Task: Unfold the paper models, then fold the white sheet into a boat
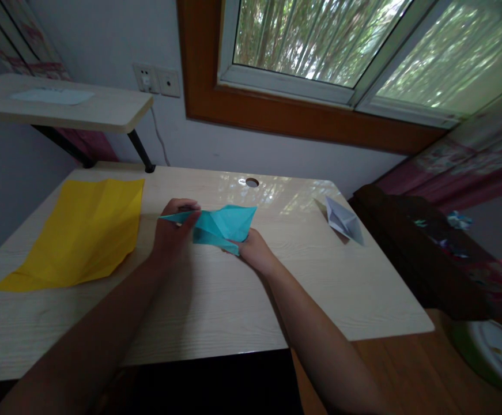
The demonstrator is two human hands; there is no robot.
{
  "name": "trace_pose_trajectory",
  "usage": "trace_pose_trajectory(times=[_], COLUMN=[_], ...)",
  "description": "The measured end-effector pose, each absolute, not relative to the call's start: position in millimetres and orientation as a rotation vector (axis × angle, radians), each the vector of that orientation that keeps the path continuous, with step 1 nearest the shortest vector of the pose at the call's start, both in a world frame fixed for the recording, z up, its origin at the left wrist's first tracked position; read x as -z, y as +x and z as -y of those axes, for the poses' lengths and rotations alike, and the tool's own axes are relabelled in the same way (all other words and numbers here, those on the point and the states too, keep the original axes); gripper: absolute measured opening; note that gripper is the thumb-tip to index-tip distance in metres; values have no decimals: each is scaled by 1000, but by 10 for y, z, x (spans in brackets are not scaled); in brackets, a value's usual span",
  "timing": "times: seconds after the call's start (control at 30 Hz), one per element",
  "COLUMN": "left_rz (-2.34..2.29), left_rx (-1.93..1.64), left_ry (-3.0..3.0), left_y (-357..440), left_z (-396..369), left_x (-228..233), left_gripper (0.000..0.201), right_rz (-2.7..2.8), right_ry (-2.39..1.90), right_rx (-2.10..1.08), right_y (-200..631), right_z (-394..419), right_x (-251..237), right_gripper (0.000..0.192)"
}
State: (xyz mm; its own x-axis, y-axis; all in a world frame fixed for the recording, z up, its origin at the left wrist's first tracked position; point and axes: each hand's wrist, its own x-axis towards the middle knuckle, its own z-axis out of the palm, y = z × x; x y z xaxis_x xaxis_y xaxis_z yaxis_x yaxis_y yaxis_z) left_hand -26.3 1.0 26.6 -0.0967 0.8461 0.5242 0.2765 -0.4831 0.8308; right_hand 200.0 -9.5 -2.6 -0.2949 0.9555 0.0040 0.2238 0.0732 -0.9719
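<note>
I can read no writing or brand on anything from here; the papers are plain and the wall sockets [156, 79] carry no lettering I can make out. My left hand [173, 227] is closed in a pinch on the long thin point at the left end of the folded teal paper [222, 226], fingers curled over it. My right hand [254, 251] grips the same teal paper from below at its lower right corner, thumb and fingers closed on the fold. The paper sits between the two hands, held just above the pale wooden desk [216, 300] near its middle. A creased yellow sheet [84, 231] lies flat on the desk to the left, well apart from my left hand. A folded white paper shape [343, 221] rests to the right, near the desk's far edge. A round cable hole [252, 182] sits just beyond the teal paper.
</note>
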Motion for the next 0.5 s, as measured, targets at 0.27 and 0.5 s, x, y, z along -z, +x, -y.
trace_pose_trajectory(times=[0.27, 0.5], left_rz=[-1098, -991], left_rx=[-1422, -1409], left_ry=[1819, 2009], left_y=[-262, -327], left_z=[-139, -196], left_x=[-75, -8], left_gripper=[64, 56], right_rz=[1215, 1169], right_ry=[-1108, -1090], right_rx=[-1526, -1546], right_y=[1980, 2030], right_z=[81, 44], right_x=[56, 87], right_gripper=[33, 31])
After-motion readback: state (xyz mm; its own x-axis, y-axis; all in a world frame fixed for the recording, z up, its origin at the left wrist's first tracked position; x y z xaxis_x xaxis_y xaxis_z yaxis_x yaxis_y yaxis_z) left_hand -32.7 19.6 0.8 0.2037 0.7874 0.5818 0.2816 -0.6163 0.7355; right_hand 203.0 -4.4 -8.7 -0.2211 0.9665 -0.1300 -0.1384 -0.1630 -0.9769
